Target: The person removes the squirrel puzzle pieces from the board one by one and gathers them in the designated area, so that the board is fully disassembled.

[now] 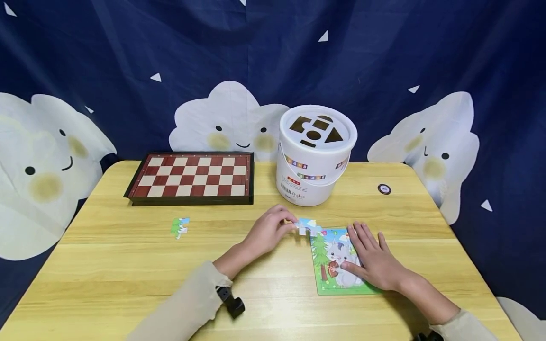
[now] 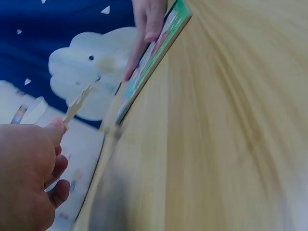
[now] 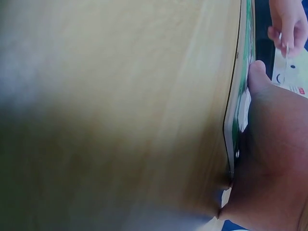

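A jigsaw puzzle with a squirrel picture and a green border lies on the table. My right hand rests on its right side with the fingers spread, covering part of the picture. My left hand pinches a puzzle piece between thumb and fingers, just off the puzzle's upper left corner. In the left wrist view that piece is seen edge-on, held up off the table. Another puzzle piece, green and blue, lies by itself farther left.
A red and white checkerboard in a black case stands at the back left. Beside it is a white bucket with shaped holes in its lid. A small round token lies at the back right. A dark blue curtain hangs behind the table.
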Demonstrator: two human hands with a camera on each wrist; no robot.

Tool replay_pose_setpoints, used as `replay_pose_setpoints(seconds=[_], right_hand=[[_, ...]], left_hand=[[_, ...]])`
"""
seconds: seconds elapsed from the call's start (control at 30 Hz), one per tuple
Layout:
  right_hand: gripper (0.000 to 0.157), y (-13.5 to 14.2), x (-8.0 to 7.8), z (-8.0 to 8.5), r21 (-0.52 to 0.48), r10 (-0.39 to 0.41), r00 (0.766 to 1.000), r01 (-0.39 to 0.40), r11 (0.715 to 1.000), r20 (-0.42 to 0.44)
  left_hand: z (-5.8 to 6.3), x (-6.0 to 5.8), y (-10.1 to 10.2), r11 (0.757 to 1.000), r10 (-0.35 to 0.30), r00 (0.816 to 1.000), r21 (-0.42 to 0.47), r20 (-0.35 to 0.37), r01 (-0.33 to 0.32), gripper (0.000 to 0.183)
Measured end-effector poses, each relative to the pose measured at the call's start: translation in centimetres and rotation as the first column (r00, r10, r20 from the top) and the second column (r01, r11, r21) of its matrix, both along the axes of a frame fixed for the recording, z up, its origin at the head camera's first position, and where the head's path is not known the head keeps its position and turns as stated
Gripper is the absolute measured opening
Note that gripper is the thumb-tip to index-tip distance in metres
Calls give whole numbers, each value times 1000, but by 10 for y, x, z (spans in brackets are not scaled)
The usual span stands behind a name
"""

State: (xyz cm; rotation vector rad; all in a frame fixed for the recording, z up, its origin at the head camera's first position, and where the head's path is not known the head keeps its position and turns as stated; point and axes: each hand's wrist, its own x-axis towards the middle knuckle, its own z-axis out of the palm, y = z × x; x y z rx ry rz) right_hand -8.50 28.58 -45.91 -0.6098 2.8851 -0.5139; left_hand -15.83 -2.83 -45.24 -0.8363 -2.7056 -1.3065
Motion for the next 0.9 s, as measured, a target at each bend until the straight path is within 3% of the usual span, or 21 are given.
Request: replay_pose_setpoints(seconds=[0.27, 0.6, 0.9], right_hand=[[94, 5, -2, -10, -6, -5, 1000, 5, 1000, 20], [92, 1, 0, -1, -13, -3, 1000, 3, 1000, 0], [90, 2, 1, -5, -49, 12, 999, -14, 999, -38]], left_hand=[[0, 0, -53, 997, 70, 997, 29, -14, -69, 13], [-5, 2, -118, 990, 132, 990, 51, -47, -129, 9], [-11, 3, -166, 978, 207, 973, -21, -103, -210, 9]])
